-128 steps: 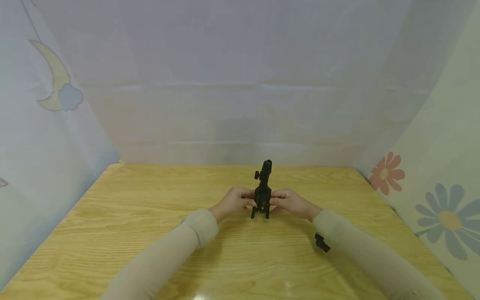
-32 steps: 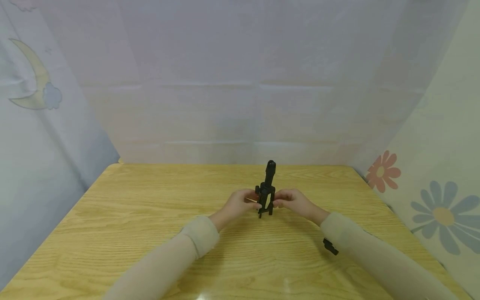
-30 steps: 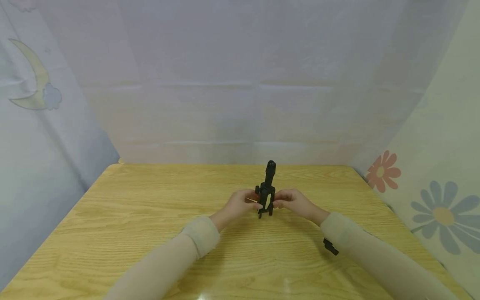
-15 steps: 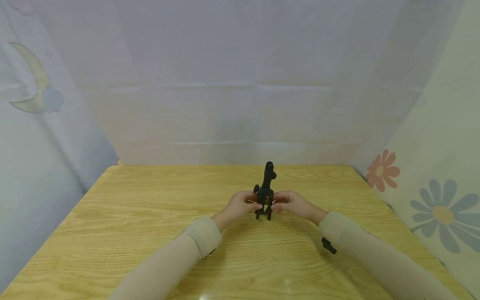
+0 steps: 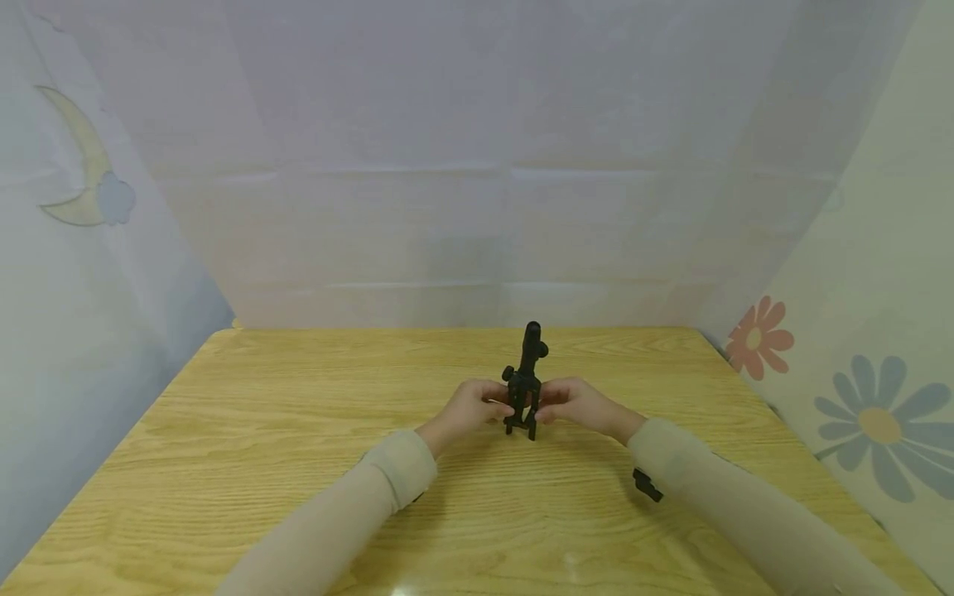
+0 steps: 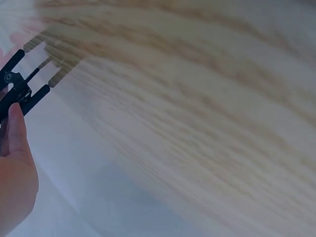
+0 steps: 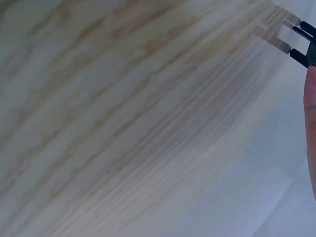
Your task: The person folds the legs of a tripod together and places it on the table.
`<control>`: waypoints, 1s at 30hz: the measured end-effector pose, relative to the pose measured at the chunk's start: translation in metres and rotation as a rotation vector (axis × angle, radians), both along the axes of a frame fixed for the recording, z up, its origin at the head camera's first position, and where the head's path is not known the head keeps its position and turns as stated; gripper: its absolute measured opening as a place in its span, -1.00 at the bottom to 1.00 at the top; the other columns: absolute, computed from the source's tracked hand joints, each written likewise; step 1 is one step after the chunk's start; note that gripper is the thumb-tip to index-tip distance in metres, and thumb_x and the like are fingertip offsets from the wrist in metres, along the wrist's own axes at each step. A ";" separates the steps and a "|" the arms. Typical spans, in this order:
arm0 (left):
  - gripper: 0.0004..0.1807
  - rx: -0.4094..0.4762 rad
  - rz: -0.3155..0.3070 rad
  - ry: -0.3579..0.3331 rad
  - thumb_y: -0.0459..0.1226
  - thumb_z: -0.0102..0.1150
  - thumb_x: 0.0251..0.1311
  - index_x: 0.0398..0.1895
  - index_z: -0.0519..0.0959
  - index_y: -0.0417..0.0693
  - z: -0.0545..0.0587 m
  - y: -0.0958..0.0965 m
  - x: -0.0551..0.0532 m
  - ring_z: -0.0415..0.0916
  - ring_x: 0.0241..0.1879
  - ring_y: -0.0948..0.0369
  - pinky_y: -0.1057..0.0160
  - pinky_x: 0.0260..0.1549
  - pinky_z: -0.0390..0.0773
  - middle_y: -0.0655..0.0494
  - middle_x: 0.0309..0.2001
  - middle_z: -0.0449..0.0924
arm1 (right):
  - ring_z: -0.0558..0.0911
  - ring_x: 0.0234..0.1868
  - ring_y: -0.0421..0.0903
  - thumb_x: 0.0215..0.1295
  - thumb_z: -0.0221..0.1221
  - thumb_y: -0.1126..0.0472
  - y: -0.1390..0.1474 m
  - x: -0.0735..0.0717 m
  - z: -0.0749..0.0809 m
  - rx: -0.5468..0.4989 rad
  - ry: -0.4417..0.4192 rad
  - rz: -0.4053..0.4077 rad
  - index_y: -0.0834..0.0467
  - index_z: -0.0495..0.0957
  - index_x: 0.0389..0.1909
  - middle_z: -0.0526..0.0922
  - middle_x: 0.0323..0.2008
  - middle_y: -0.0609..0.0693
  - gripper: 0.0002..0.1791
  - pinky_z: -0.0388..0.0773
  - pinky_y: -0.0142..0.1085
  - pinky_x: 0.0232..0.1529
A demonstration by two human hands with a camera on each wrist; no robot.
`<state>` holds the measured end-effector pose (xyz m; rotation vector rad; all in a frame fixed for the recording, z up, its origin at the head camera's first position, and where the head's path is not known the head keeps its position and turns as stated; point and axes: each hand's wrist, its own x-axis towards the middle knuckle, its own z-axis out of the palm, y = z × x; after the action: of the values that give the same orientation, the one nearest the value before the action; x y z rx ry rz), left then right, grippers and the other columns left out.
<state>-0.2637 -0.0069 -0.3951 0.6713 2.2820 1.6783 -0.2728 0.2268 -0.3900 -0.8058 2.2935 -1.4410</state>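
Observation:
A small black tripod-like stand [image 5: 530, 348] stands upright on the wooden table [image 5: 298, 372], a little right of the middle in the head view. Its post leans slightly right, with a round knob on the right near the top and another on the left lower down. My left hand [image 5: 471, 407] pinches it from the left, low by the legs. From the other side my right hand [image 5: 580, 402] pinches it at about the same height. In the left wrist view the stand's legs [image 6: 37, 98] point at their reflections in the tabletop, the thumb pressed against the body.
A pale cloth backdrop [image 5: 417, 232] rises behind the table's far edge. Side cloths carry a moon print [image 5: 85, 157] on the left and flower prints [image 5: 879, 425] on the right. A small black piece [image 5: 647, 484] shows under the right sleeve.
The stand has turned about its upright axis, bringing the upper knob out on the right and opening the legs to view. It and both hands have shifted slightly left over the last second.

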 end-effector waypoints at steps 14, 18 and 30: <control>-0.80 -0.027 -0.029 0.014 -0.46 0.25 0.19 -0.12 0.69 -0.30 -0.001 0.002 -0.003 0.65 -0.17 0.12 0.19 -0.28 0.63 -0.09 -0.11 0.69 | 0.64 -0.08 0.11 0.21 0.28 0.44 0.000 -0.003 -0.006 -0.004 0.097 0.066 0.49 0.53 -0.02 0.64 -0.11 0.29 -0.67 0.63 -0.21 -0.12; -0.82 -0.044 -0.043 0.056 -0.47 0.25 0.19 -0.14 0.69 -0.32 -0.002 0.003 -0.002 0.65 -0.23 0.15 0.24 -0.37 0.63 -0.10 -0.17 0.71 | 0.60 -0.06 0.21 0.19 0.27 0.48 0.000 0.000 -0.008 0.017 0.124 0.068 0.47 0.51 0.02 0.60 -0.06 0.30 -0.63 0.63 -0.22 -0.13; -0.84 -0.060 -0.050 0.098 -0.49 0.25 0.17 -0.18 0.69 -0.38 -0.003 0.005 -0.002 0.66 -0.24 0.08 0.23 -0.42 0.65 -0.16 -0.20 0.70 | 0.67 -0.19 0.03 0.15 0.30 0.48 -0.005 0.005 -0.001 0.084 0.213 0.020 0.48 0.53 0.00 0.67 -0.15 0.26 -0.62 0.63 -0.27 -0.20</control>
<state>-0.2662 -0.0021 -0.3985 0.8067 2.3509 1.5817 -0.2674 0.2217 -0.3906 -0.9962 2.4745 -1.2959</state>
